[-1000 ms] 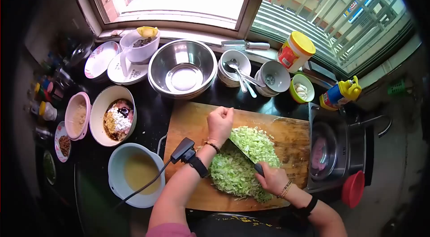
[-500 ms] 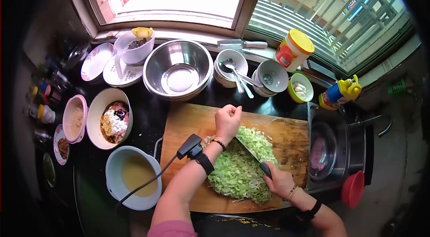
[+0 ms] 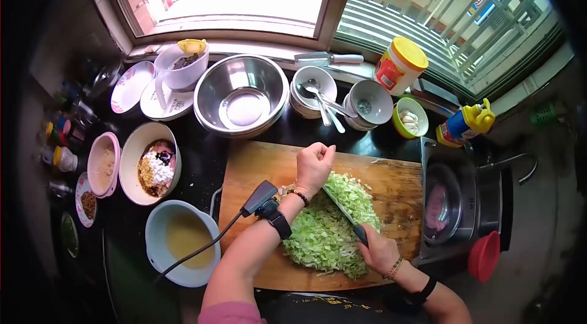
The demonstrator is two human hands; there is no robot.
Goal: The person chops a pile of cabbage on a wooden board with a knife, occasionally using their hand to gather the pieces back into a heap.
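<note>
A knife [image 3: 343,208] with a black handle lies slantwise across a heap of finely chopped pale green cabbage [image 3: 324,240]. My right hand [image 3: 378,250] is wrapped around its handle. At the blade's far end is my left hand [image 3: 313,168], its fingers curled in, the heel of the hand by the spine of the blade; its exact contact is hidden. Both the heap and the blade are on a wooden cutting board [image 3: 257,168]. A black device with a cable [image 3: 260,198] is strapped at my left wrist.
Left of the board stand a pale blue bowl of yellowish liquid [image 3: 160,263] and a cream bowl of meat and seasonings [image 3: 130,165]. Steel bowls [image 3: 211,113], small bowls with spoons [image 3: 306,104] and a green bowl of garlic [image 3: 403,131] line the back. A sink [image 3: 468,201] is at right.
Both hands and the knife keep nearly the same position on the cabbage. The whole view has shifted very slightly.
</note>
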